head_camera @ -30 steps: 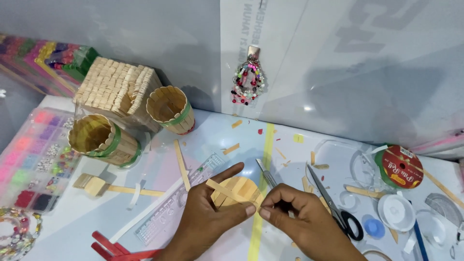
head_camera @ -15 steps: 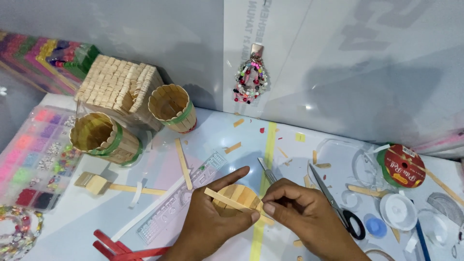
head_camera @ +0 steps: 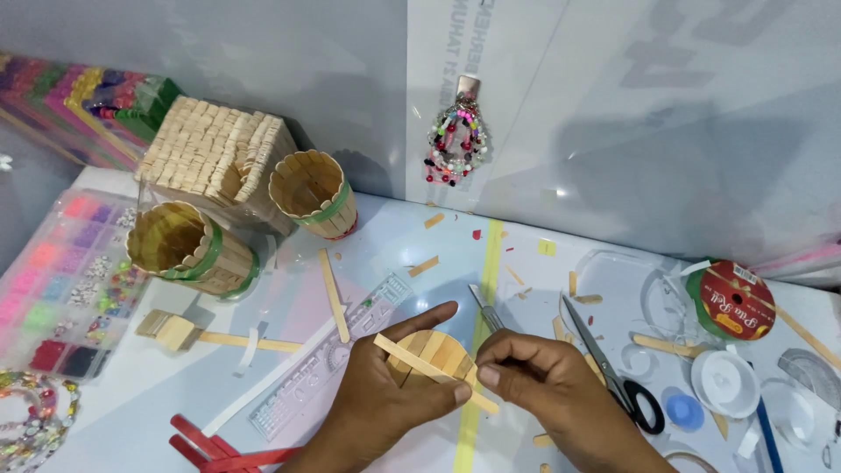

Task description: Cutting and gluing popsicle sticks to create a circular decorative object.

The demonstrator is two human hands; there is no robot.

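- Your left hand (head_camera: 385,398) gripped a round disc (head_camera: 435,352) of glued wooden sticks, thumb stretched over its top edge, fingers curled under.
- Your right hand (head_camera: 547,385) pinched closed on the lower end of a single stick (head_camera: 412,357), thumb and forefinger tips meeting there.
- That stick lay slanted across the disc face, touching it, with its upper end just past your left thumb.
- Craft knife (head_camera: 484,308) sat just beyond your right fingertips, blade pointing away.
- Scissors (head_camera: 613,368) lay just beside your right knuckles, on the outer side.
- Clear ruler (head_camera: 333,355) ran just beside your left hand's outer side; a loose stick (head_camera: 333,282) lay across its far end.
- Red strips (head_camera: 219,447) lay near your left wrist.
- Two stick cups (head_camera: 188,245) (head_camera: 313,193) and a stick house (head_camera: 210,158) stood well beyond your left fingers.
- Bead box (head_camera: 53,289) sat far out to the left of your left hand.
- Ribbon roll (head_camera: 731,300) and white spool (head_camera: 724,381) sat well out past your right hand.
- Beaded ornament (head_camera: 455,140) hung on the wall, far beyond both sets of fingertips.
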